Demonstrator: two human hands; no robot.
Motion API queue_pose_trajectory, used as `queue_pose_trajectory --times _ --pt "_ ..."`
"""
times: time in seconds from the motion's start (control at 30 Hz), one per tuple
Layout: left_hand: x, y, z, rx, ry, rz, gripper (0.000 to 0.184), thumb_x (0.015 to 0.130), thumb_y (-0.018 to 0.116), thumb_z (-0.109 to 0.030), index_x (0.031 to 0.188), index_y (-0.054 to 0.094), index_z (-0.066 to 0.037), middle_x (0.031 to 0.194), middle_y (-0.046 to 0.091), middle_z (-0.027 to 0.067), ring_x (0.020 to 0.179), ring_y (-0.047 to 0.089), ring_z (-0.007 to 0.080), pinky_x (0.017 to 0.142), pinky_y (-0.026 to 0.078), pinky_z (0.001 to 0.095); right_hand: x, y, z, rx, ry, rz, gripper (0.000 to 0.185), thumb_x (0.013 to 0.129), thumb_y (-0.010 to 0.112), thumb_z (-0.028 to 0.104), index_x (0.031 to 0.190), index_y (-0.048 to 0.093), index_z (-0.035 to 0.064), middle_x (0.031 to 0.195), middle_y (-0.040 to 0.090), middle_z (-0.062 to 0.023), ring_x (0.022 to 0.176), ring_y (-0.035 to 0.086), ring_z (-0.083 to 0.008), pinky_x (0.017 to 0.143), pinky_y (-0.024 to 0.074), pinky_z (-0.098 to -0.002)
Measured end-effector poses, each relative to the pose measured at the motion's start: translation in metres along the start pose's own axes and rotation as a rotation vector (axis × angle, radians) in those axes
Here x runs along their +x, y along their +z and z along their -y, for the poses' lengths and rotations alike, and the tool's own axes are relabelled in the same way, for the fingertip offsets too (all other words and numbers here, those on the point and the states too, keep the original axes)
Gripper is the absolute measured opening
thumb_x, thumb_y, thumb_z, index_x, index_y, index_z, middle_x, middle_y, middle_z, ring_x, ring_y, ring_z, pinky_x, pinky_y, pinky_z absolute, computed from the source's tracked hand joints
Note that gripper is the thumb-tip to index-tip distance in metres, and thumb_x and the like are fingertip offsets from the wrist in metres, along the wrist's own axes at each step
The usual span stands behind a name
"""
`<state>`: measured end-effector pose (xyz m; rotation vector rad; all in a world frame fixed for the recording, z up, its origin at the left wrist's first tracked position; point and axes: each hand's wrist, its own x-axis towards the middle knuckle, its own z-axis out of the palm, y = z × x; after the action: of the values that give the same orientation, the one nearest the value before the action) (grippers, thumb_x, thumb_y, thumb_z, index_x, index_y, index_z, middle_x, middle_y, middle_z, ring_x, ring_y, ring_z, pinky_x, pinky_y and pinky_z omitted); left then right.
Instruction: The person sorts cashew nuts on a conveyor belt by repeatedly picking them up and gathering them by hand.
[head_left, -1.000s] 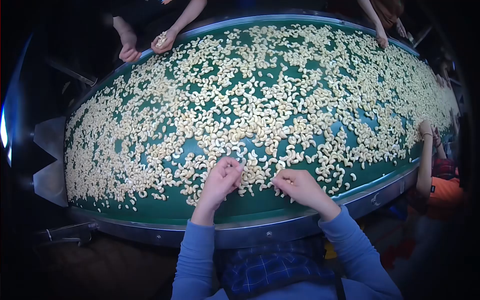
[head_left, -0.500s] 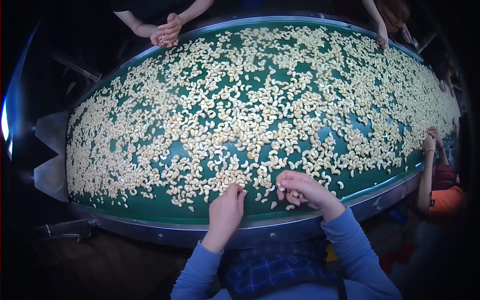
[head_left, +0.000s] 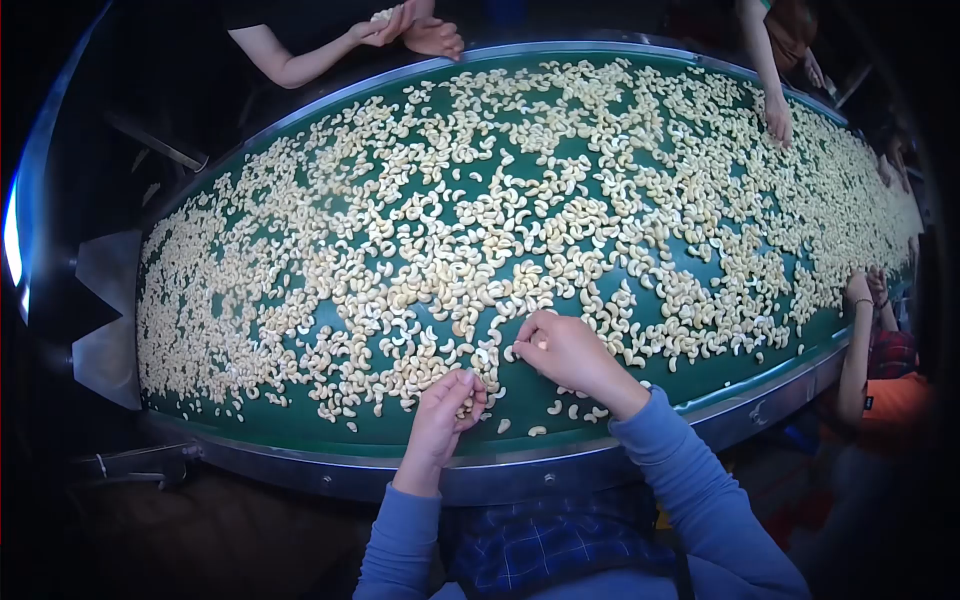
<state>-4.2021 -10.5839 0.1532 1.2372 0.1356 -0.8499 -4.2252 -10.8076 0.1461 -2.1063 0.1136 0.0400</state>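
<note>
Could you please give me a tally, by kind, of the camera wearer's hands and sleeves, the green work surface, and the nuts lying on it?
Wearer's bare left hand and bare right hand: 2
Long blue fabric sleeves: 2
Wide green work surface: 1
Pale curved cashew nuts: too crowded to count
Total, without nuts: 5

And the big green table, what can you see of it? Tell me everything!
The green table is long, with a flat, slightly shiny top and a grey, metal-looking rim. It looks bowed in this wide view. Curved, pale nuts lie scattered across it, green showing between them. The left hand and right hand are over its near side.
</note>
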Motion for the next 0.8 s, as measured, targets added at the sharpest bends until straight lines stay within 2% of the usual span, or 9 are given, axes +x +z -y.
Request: queue_pose_trajectory --times 0.1,0.13,0.17,0.37,0.47,0.6,0.7,0.73,0.8 --pt "0.005 0.004 0.006 0.046 0.054 -0.045 0.027 0.101 0.051 -0.027 0.090 0.058 -0.003 0.081 0.058 0.0043 0.060 0.047 0.0053 0.045 0.027 0.0156 -0.007 -0.046 -0.022 0.912 0.431 0.228 0.017 0.094 0.057 0.023 0.089 0.054 0.0074 0.071 0.062 -0.0081 0.050 0.053 -0.0124 0.041 0.0353 -0.0241" --pt "0.004 0.008 0.004 0.039 0.039 -0.062 0.027 0.101 0.053 -0.027 0.087 0.058 -0.004 0.078 0.058 0.0025 0.062 0.048 0.0039 0.046 0.027 0.0152 -0.012 -0.061 -0.015 1.095 0.433 0.149 0.019 0.097 0.054 0.026 0.090 0.051 0.0089 0.069 0.058 -0.0037 0.048 0.043 -0.0050 0.037 0.0240 -0.0179" --pt "0.004 0.012 0.003 0.059 0.038 -0.069 0.027 0.100 0.053 -0.027 0.086 0.058 -0.005 0.077 0.057 0.0018 0.062 0.047 0.0035 0.046 0.027 0.0152 -0.010 -0.073 -0.015 1.130 0.391 0.119 0.023 0.096 0.056 0.029 0.085 0.052 0.0091 0.069 0.059 -0.0033 0.049 0.043 -0.0057 0.041 0.0287 -0.0193" --pt "0.021 0.053 0.002 0.280 0.026 -0.079 0.029 0.100 0.055 -0.030 0.081 0.057 -0.008 0.064 0.049 -0.0056 0.051 0.040 0.0013 0.045 0.025 0.0165 0.019 -0.070 -0.033 -0.462 0.180 -0.254 0.025 0.090 0.062 0.029 0.092 0.060 0.0047 0.072 0.066 -0.0134 0.065 0.065 -0.0311 0.061 0.0494 -0.0409" --pt "0.037 0.083 0.004 0.373 0.109 -0.062 0.028 0.100 0.056 -0.028 0.085 0.062 -0.006 0.060 0.046 -0.0068 0.049 0.035 0.0003 0.045 0.025 0.0168 0.026 -0.067 -0.033 -0.536 0.271 -0.178 0.026 0.090 0.062 0.029 0.097 0.060 0.0044 0.075 0.067 -0.0137 0.072 0.066 -0.0319 0.067 0.0504 -0.0440" --pt "0.074 0.112 -0.002 0.755 0.477 -0.184 0.024 0.097 0.060 -0.027 0.090 0.065 -0.004 0.060 0.055 -0.0006 0.053 0.048 0.0050 0.048 0.037 0.0214 0.012 -0.083 -0.051 -0.306 0.078 -0.131 0.021 0.091 0.059 0.025 0.094 0.061 0.0046 0.073 0.066 -0.0141 0.061 0.065 -0.0274 0.055 0.0495 -0.0396" --pt "0.099 0.132 -0.001 1.160 0.644 -0.304 0.018 0.093 0.062 -0.023 0.092 0.064 -0.005 0.064 0.062 0.0064 0.059 0.059 0.0178 0.053 0.044 0.0303 -0.013 -0.108 -0.048 0.439 0.387 0.100 0.017 0.094 0.055 0.023 0.097 0.060 0.0063 0.072 0.065 -0.0079 0.050 0.056 -0.0144 0.043 0.0402 -0.0274" --pt "0.107 0.138 0.001 1.304 0.658 -0.331 0.016 0.092 0.063 -0.022 0.092 0.064 -0.006 0.066 0.064 0.0091 0.061 0.062 0.0234 0.055 0.047 0.0342 -0.025 -0.114 -0.063 0.845 0.464 0.174 0.019 0.098 0.051 0.024 0.102 0.059 0.0074 0.072 0.063 -0.0031 0.045 0.039 -0.0049 0.043 0.0294 -0.0180" --pt "0.115 0.151 0.003 1.442 0.604 -0.370 0.012 0.088 0.065 -0.017 0.091 0.063 -0.006 0.069 0.065 0.0142 0.067 0.065 0.0343 0.060 0.050 0.0425 -0.050 -0.130 -0.077 1.154 0.445 0.206 0.022 0.100 0.047 0.026 0.101 0.058 0.0070 0.074 0.061 -0.0043 0.045 0.038 -0.0055 0.042 0.0283 -0.0191"
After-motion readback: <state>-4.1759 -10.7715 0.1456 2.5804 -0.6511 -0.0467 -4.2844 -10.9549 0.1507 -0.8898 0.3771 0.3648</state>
